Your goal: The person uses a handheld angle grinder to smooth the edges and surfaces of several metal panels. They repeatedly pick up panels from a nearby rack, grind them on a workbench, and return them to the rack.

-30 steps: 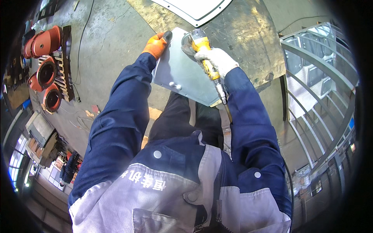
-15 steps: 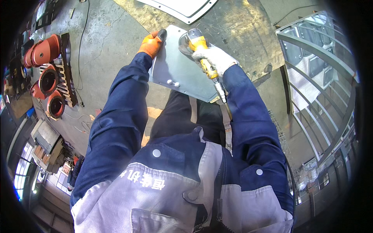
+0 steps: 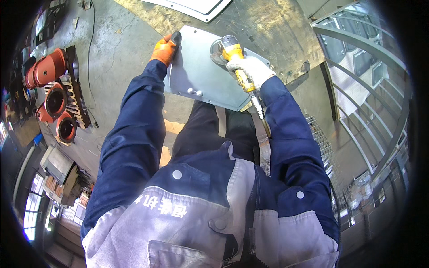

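A flat grey metal panel (image 3: pixel 196 62) lies in front of me, with small holes along its rim and two pale round knobs (image 3: pixel 195 92) near its lower left part. My left hand (image 3: pixel 164 49), in an orange glove with a dark thumb, grips the panel's upper left edge. A yellow air-powered disc sander (image 3: pixel 234 53) is held in my white-gloved right hand (image 3: pixel 254 69), fingers wrapped round its body. The sander's disc is over the panel's upper middle; exact contact is hard to make out. From the tool's rear fitting a hose (image 3: pixel 267 127) runs back along my right forearm.
Behind the panel is a worn board surface (image 3: pixel 286 27) with another white-rimmed panel (image 3: pixel 205 15) on it. A curved metal rack (image 3: pixel 371 58) holding panels stands at right. Orange-red round housings (image 3: pixel 50 69) sit by a pallet (image 3: pixel 77 91) at far left. A cable (image 3: pixel 90 58) crosses the floor.
The sander has moved rightward across the panel, away from my left hand. My left hand keeps its grip on the panel edge. The whole view has shifted slightly.
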A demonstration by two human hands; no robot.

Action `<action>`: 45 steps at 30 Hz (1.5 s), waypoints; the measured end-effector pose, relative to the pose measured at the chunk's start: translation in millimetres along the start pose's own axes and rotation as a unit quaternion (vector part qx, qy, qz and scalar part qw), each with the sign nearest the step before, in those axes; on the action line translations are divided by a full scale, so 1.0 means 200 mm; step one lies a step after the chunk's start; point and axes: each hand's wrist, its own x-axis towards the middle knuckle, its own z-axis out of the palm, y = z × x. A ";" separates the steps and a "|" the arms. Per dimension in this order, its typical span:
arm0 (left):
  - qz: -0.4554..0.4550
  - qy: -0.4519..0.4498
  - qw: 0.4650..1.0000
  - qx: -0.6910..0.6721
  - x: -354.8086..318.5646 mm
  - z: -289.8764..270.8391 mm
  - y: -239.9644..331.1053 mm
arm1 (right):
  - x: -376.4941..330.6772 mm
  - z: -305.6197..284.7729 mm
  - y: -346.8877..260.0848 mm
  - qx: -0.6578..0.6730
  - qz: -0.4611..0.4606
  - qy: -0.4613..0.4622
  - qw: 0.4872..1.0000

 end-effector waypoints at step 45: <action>0.075 0.005 0.997 -0.003 -0.12 0.10 0.11 | -0.36 -0.36 0.17 0.112 -0.052 0.051 0.991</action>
